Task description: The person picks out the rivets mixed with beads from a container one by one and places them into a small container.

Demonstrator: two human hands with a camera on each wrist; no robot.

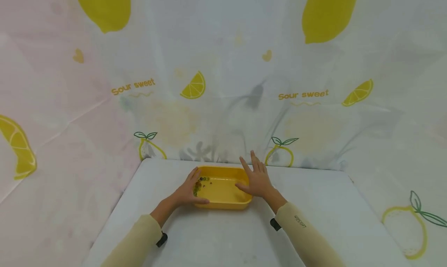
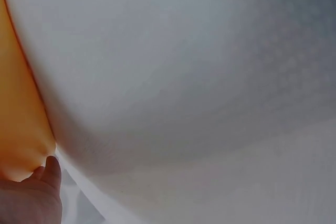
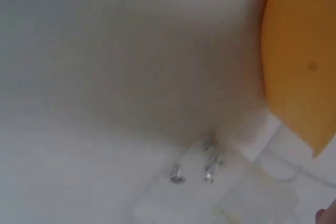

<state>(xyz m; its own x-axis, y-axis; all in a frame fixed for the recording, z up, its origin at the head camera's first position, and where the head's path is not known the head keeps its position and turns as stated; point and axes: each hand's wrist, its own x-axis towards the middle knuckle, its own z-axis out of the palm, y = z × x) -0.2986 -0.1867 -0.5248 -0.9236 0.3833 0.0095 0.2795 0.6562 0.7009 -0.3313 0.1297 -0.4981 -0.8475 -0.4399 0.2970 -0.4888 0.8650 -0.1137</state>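
Note:
A yellow rectangular tray (image 1: 223, 193) with raised walls sits on the white table. Small round beads (image 1: 197, 187), mostly yellowish green with a few darker ones, cluster along its left end, and a couple lie apart on its floor. At that left end is my left hand (image 1: 184, 191), thumb along the front rim and fingers along the far left side, touching the tray. Over the right end my right hand (image 1: 257, 181) spreads its fingers, with the thumb above the tray's inside and nothing held. In the left wrist view, fingertips (image 2: 51, 170) meet the orange-looking tray wall (image 2: 21, 103).
The white table (image 1: 223, 240) ends at a pale backdrop (image 1: 223, 115) printed with lemons, standing just behind the tray. Similar sheets rise on the left and right. A dark wrist device (image 1: 161, 240) shows below the left sleeve, another (image 1: 275, 224) by the right sleeve.

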